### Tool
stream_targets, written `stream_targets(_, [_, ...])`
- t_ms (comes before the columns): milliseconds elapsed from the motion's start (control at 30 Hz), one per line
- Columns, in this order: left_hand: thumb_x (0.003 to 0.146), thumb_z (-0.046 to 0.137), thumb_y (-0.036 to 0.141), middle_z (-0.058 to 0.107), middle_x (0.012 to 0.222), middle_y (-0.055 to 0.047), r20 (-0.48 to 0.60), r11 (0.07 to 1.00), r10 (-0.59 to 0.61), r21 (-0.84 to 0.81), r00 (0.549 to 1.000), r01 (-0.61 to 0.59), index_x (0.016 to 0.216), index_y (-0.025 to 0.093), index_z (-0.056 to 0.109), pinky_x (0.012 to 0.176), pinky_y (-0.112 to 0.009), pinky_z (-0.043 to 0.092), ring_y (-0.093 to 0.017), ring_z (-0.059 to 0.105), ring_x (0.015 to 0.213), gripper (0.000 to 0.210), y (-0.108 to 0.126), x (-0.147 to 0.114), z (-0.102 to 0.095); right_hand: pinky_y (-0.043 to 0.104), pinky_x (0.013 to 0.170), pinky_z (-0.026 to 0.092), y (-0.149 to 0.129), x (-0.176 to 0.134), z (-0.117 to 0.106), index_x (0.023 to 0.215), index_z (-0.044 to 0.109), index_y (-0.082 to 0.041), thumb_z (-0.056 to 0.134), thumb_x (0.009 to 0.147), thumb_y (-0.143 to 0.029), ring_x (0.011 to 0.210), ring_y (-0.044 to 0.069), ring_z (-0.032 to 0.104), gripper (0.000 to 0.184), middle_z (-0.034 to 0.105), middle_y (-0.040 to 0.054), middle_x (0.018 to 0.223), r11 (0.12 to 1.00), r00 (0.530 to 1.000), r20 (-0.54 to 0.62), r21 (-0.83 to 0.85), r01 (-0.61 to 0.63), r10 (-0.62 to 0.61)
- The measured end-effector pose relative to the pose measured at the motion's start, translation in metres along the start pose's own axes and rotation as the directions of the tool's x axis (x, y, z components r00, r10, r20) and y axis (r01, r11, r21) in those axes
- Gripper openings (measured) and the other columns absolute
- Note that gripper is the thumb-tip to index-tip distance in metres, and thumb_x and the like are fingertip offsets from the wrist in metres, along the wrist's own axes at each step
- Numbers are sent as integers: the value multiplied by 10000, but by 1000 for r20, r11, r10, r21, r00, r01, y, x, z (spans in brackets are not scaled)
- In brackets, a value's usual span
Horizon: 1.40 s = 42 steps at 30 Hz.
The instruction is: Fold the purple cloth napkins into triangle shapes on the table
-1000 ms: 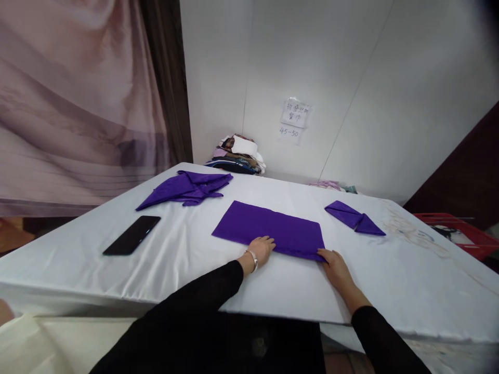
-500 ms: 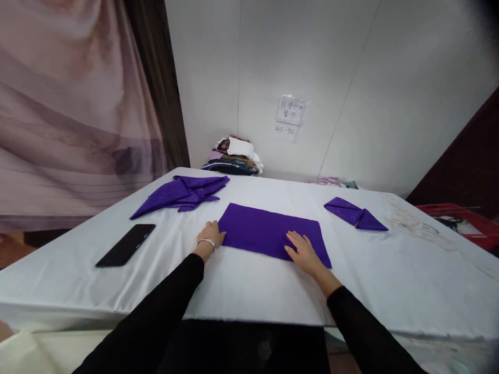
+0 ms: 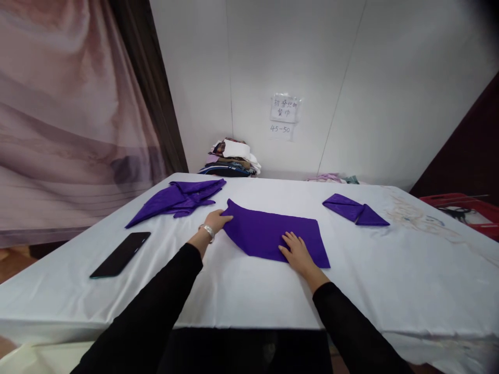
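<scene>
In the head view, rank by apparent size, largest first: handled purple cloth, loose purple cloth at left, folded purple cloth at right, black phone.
1. Handled purple cloth
2. Loose purple cloth
3. Folded purple cloth and black phone: too alike to rank; the phone lies nearer the camera.

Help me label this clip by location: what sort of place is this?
Probably an indoor workroom: purple cloths lie on a white-covered table, a pile of fabrics sits by the pale wall, and handwritten papers are fixed to it.
</scene>
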<state>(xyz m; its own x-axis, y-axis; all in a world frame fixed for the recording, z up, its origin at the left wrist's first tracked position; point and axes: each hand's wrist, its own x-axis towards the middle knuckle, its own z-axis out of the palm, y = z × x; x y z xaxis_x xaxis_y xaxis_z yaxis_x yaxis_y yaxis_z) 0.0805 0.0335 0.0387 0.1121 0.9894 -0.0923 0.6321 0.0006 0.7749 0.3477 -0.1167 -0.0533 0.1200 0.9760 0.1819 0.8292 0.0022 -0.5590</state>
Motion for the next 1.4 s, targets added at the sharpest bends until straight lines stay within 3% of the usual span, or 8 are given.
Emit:
stream_targets(133, [696,626,345,692,860,-18,31,976,211,46,977,-213,896,161,647,735,-261,487,-188,631,842,273,63,-15,37,409,1034,320,1,4,-3,1142,591,-180,529,798,-440,1194,229,472,436,574,103,1234,845,971,-193,535,-16,141])
stream_targets(300, [723,599,272,675,1021,-54,211,862,437,178,874,-475,1019,175,640,837,-279,441,-199,593,970,314,116,-54,122,388,822,510,8,8,-19,1120,539,-219,516,778,-565,1008,231,601,486,628,80,1115,254,940,-14,964,-78,341])
stream_targets(367, [709,608,242,683,986,-54,289,841,455,171,843,-513,995,189,651,788,-282,458,-202,611,922,294,119,-71,155,377,753,536,14,8,-27,1098,528,-239,384,802,-648,962,226,620,525,640,63,1065,165,934,59,979,-124,353])
stream_targets(533, [752,603,386,678,906,-36,398,798,510,110,762,-592,1057,199,617,737,-294,477,-191,619,830,358,96,-94,189,349,695,542,23,7,-37,973,554,-221,411,787,-641,919,237,630,481,670,49,955,135,900,141,967,-214,413])
stream_targets(700, [781,565,481,610,1120,-81,359,611,712,108,604,-784,1173,183,543,895,-368,424,-228,549,1028,493,62,-99,168,329,682,539,22,8,-37,1003,573,-179,507,798,-492,832,220,650,379,691,61,863,-23,875,251,964,-265,413])
stream_targets(833, [769,593,392,556,1227,-91,365,480,775,189,515,-856,1223,207,504,986,-435,338,-251,472,1152,498,37,-101,154,334,656,540,23,8,-38,1022,587,-154,480,821,-486,785,216,661,402,696,81,833,-25,875,305,947,-320,376])
stream_targets(1100, [831,468,229,609,1147,-76,326,433,802,260,500,-863,1123,222,583,987,-444,339,-231,504,1108,314,19,-96,154,327,668,533,27,15,-44,996,593,-146,479,829,-441,779,211,661,358,693,83,811,-26,849,346,930,-367,400])
stream_targets(1400, [809,492,230,625,1122,-74,331,424,801,272,498,-864,1094,218,600,972,-449,351,-238,515,1088,305,16,-94,152,325,660,518,51,58,-51,1146,519,-181,609,687,-160,736,194,645,468,676,59,890,173,747,192,908,-381,637])
